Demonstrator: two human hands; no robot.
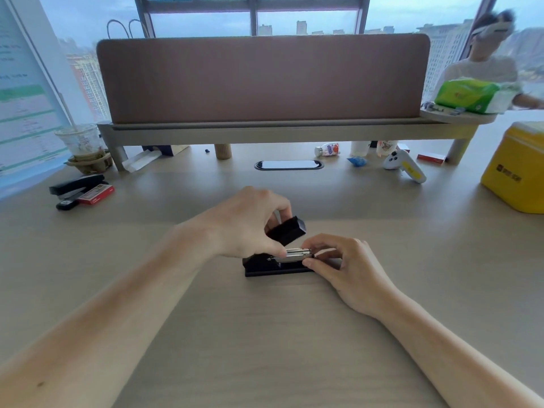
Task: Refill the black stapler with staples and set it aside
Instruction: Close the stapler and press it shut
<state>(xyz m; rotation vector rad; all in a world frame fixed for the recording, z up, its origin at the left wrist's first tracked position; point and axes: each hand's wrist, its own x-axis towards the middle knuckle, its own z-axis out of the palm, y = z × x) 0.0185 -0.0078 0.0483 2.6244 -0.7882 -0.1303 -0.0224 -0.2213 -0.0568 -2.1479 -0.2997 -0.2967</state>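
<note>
A black stapler (259, 266) lies on the wooden desk in front of me, its base flat and its top cover (287, 231) swung up. My left hand (250, 222) grips the raised cover between thumb and fingers. The silver staple channel (297, 254) is exposed below it. My right hand (344, 266) pinches the front end of the channel, with thumb and fingers closed around the metal; a strip of staples there cannot be told apart from the channel.
A second black stapler (78, 185) and a red staple box (95, 195) lie at the far left. A yellow box (518, 169) stands at the right, a white-and-yellow controller (404, 166) behind. A raised shelf with a brown divider (262, 81) spans the back.
</note>
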